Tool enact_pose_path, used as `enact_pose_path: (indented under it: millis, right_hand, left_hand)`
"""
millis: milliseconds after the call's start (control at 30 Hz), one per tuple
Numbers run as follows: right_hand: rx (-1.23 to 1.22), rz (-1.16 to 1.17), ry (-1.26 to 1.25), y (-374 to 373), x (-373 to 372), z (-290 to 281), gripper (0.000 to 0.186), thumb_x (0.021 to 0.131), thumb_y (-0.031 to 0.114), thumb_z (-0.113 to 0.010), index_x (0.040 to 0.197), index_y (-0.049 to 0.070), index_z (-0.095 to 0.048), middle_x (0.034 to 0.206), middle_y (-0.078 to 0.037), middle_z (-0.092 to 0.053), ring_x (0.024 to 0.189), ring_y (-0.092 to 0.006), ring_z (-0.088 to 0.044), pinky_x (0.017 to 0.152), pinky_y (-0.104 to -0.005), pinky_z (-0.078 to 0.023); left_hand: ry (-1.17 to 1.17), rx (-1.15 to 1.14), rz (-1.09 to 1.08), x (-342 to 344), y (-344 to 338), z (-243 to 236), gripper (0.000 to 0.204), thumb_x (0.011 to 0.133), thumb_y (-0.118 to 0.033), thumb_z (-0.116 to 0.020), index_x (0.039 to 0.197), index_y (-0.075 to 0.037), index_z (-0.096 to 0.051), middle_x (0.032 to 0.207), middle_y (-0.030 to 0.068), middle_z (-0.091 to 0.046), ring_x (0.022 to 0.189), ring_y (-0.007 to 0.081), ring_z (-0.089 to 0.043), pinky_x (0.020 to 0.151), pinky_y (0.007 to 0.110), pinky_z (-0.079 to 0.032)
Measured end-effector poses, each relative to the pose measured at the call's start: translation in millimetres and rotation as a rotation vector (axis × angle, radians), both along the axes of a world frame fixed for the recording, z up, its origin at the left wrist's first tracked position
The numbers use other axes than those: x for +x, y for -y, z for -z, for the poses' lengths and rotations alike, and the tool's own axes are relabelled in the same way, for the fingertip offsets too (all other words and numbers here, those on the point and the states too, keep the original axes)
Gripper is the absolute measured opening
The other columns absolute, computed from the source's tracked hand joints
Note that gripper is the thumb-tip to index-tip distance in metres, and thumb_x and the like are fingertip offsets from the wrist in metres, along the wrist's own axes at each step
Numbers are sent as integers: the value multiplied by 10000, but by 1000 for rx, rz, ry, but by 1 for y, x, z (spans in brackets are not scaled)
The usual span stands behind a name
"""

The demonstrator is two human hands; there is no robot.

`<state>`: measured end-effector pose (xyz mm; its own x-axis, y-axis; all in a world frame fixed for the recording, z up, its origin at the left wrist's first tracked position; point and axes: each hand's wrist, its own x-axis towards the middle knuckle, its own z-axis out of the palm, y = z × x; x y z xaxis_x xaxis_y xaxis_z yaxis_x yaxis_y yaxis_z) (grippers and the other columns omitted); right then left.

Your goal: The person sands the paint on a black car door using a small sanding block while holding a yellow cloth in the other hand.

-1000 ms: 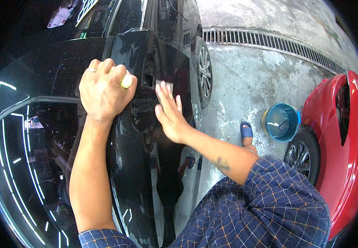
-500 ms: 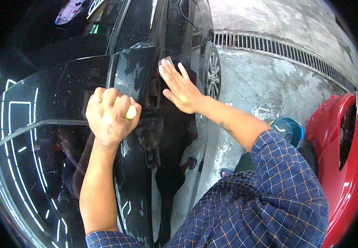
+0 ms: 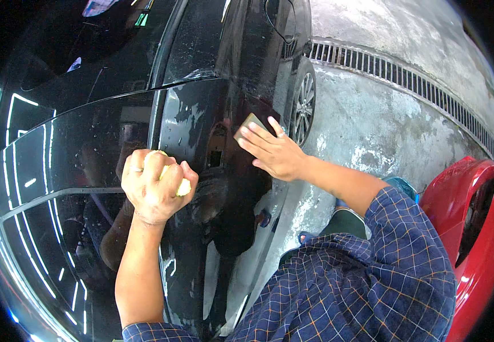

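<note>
My left hand, with a ring on it, is closed round a crumpled pale yellow piece, perhaps cloth or sponge, on the wet black car beside the window trim. My right hand lies with straightened fingers on a thin grey-brown square pad, pressing it against the black side panel, right of the door handle recess. Water streaks and drops show on the paint and the glass. My forearms and checked sleeves come up from the lower edge.
A grated drain crosses the concrete floor at upper right, beyond the black car's wheel. A red car part stands at the right edge, with a blue bucket beside it, partly hidden by my arm. My sandalled foot shows below.
My left hand has moved down the frame with the yellow piece. My right hand went up with the pad, then came down and rightward. The view has shifted, hiding most of the bucket.
</note>
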<state>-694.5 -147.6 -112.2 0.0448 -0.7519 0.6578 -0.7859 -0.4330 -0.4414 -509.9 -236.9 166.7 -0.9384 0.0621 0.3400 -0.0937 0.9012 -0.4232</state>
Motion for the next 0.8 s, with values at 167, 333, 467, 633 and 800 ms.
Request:
enact_pose_path:
  millis: [167,333,467,633,800]
  right_hand:
    - [-56,55,132,25,1,-23,790,1044,325,-665,1725,98,-336,1804,-140,-308,1694,-319,-223,1335,-651,-111]
    - [-3,43,110,12,-4,-13,745,1093,350,-581,1732,74,-314,1813,-171,-277,1693,-351,-218,1328,-671,-82]
    - [-128,294,705,35,12,-74,608,1172,294,-448,1717,50,-336,1808,-216,-268,1682,-372,-244,1336,-605,-115]
    - [-18,250,881,17,78,-67,621,1184,283,-404,1732,25,-270,1818,-237,-215,1696,-380,-193,1335,-574,-149]
    - [29,289,968,44,59,-91,719,1200,384,-351,1762,16,-94,1841,-240,-85,1714,-393,-61,1341,-613,-44]
  left_hand:
    - [0,-4,-19,-2,2,2,241,699,-69,-823,726,-119,-589,832,43,-623,749,283,-637,674,409,-516]
    - [0,-13,-14,-1,0,-2,219,709,-44,-820,754,-112,-616,854,55,-653,757,285,-646,671,404,-536]
    - [-8,10,-11,2,1,1,226,717,-45,-822,754,-113,-610,842,51,-642,749,283,-641,669,407,-532]
    - [-14,-9,-2,-5,-6,0,220,721,-50,-817,747,-105,-605,832,60,-632,742,285,-633,675,408,-531]
    - [-24,-24,8,-6,-4,-2,219,718,-65,-820,745,-99,-605,825,70,-624,752,302,-634,680,420,-535]
